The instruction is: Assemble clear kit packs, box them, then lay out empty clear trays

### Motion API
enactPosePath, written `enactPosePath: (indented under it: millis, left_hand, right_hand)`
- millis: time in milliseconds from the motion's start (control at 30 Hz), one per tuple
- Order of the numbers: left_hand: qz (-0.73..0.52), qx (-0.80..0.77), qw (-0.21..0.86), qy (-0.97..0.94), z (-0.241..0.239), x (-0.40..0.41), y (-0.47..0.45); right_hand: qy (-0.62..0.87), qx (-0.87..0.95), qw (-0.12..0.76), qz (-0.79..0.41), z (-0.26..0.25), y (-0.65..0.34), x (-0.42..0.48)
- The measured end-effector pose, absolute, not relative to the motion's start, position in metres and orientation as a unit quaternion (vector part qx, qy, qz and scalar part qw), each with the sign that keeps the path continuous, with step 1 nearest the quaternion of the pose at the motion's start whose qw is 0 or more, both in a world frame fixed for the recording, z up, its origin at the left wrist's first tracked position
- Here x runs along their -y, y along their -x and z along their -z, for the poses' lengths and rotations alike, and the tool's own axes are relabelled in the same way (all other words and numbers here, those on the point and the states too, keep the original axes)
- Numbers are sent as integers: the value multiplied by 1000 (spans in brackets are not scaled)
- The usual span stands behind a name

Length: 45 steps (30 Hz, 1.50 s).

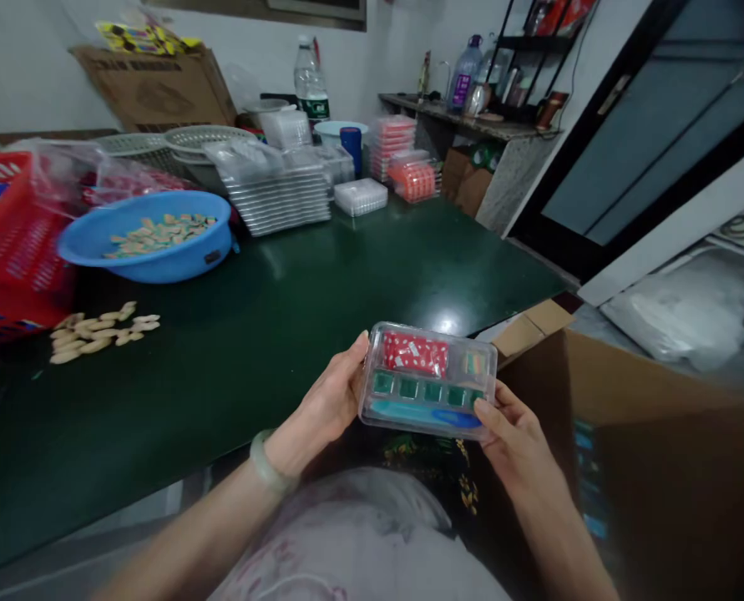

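Note:
A clear plastic box [456, 343] is held between my two hands, in front of the table's near edge. Inside it lie a red white-spotted packet [417, 354], a row of square green-looking compartments, a small striped piece [474, 363] and a light-blue and dark-blue long item [418, 412]. My left hand [331, 392] grips the box's left side, with a pale bangle [270, 463] on the wrist. On the right side, my right hand [513, 430] closes round the lower corner, thumb on top.
The green table [321, 292] carries a blue basin [146, 265] of small pieces, a pile of peanuts [96, 334], a red basket [21, 242] and stacked clear trays [280, 200]. An open cardboard box [660, 376] stands at the right, with blue items inside.

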<state>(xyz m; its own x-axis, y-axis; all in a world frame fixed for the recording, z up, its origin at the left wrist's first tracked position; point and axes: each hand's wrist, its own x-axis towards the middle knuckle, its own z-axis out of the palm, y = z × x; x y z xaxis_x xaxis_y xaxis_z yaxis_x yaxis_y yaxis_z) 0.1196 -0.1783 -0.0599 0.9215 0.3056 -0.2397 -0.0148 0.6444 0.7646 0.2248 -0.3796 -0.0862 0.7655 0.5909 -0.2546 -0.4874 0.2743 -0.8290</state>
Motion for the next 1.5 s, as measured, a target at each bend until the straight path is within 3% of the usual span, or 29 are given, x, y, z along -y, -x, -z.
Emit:
enactPosePath:
  millis: [333,800,1167,1500]
  left_hand:
    - [-12,-124,840,-528,58,196,-157]
    - [26,-158,875,-456,54,224,-175]
    - [74,-87,859,-499,62,243,-199]
    - [65,-133,783,-604,75,240,-209]
  right_hand:
    - [485,-33,826,-286,103,-240,414]
    - [501,-17,812,-298,93,-243,450]
    - [497,-108,832,-222,106,-241,476]
    - [476,-132,856,-156,110,-230,497]
